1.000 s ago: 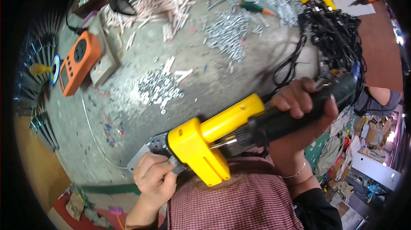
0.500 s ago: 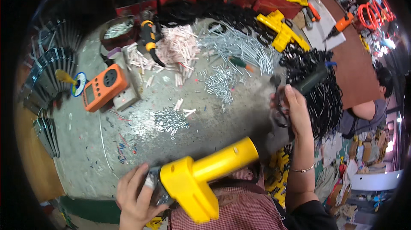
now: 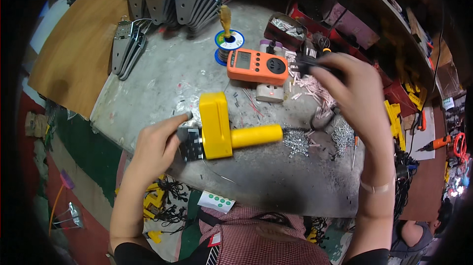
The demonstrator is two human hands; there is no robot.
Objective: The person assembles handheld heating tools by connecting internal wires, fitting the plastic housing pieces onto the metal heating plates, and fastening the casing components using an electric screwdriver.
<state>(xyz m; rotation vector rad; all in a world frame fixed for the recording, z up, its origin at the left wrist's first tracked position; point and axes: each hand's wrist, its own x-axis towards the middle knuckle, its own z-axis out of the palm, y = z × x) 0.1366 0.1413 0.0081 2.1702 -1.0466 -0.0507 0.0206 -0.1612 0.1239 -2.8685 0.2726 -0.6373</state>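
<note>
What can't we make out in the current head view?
All in the head view:
Black plug: pins unclear, motion blur; right hand covers its back end.
Dark fitting on the yellow tool housing: left end partly hidden by left hand.
Orange meter: screen reading too small.
Small metal rings: nuts or washers, too small.
Co-worker: partly lost at dark fisheye rim.

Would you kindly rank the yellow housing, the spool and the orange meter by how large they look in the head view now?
1. Yellow housing
2. Orange meter
3. Spool
The housing's lead may owe something to nearness to the camera.
</note>
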